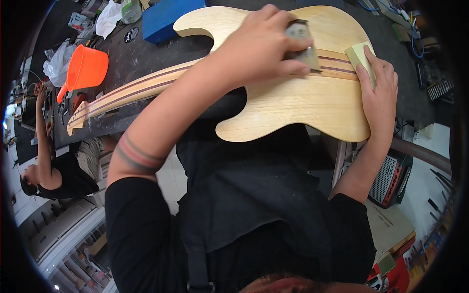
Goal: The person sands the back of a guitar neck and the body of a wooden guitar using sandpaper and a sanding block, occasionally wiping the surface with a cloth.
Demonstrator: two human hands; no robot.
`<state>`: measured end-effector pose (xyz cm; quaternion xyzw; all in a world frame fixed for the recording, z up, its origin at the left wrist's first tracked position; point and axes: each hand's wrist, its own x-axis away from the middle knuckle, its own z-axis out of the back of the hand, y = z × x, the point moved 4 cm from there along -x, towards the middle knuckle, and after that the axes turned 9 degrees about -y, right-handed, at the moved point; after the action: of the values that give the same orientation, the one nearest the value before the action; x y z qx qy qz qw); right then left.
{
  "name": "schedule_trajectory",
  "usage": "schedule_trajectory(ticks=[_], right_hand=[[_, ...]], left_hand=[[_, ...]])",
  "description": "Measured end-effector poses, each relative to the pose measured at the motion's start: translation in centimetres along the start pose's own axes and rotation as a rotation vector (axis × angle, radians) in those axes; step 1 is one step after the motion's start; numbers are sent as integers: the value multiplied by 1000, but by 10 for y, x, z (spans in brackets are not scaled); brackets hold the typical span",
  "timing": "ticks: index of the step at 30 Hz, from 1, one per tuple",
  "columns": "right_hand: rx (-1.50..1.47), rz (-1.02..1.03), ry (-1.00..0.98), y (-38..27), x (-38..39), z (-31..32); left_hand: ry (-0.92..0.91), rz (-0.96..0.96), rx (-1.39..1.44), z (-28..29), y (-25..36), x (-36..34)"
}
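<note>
An unfinished pale wooden electric guitar body lies flat on a dark workbench, its striped neck reaching left to a bare headstock. Dark and light strips run along its middle. On top of the body, my left hand is closed round a greyish rectangular block with dark edges; motion blurs the block, so I cannot tell its exact kind. At the body's right end, my right hand grips a pale yellow block, which sits against the wood near the rim.
To the left stand an orange plastic dipper and a crumpled clear bag. A blue box lies behind the guitar's upper horn. Blue cable hangs at far right. Another person sits at far left.
</note>
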<state>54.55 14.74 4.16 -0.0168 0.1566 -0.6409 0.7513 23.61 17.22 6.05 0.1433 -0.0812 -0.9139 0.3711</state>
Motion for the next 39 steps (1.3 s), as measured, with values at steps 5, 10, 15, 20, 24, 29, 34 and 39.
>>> schedule_trajectory(ticks=[5, 10, 15, 20, 24, 29, 34, 39], right_hand=[[57, -52, 14, 5, 7, 2], [28, -29, 6, -1, 1, 0], [27, -48, 1, 8, 7, 4], [91, -69, -4, 4, 9, 9], [22, -21, -26, -2, 0, 0], [24, -19, -38, 5, 6, 9], [67, 55, -91, -48, -1, 6], [-67, 457, -139, -212, -3, -25]], left_hand=[[-102, 40, -85, 40, -48, 76], [-32, -16, -2, 4, -5, 3], [-100, -49, -39, 25, -27, 34], [-82, -21, -26, 24, -39, 47], [-51, -45, 63, -14, 7, -19], [-25, -21, -67, 36, -53, 71], [115, 143, -45, 100, -83, 122], [410, 418, 515, 127, -99, 146]])
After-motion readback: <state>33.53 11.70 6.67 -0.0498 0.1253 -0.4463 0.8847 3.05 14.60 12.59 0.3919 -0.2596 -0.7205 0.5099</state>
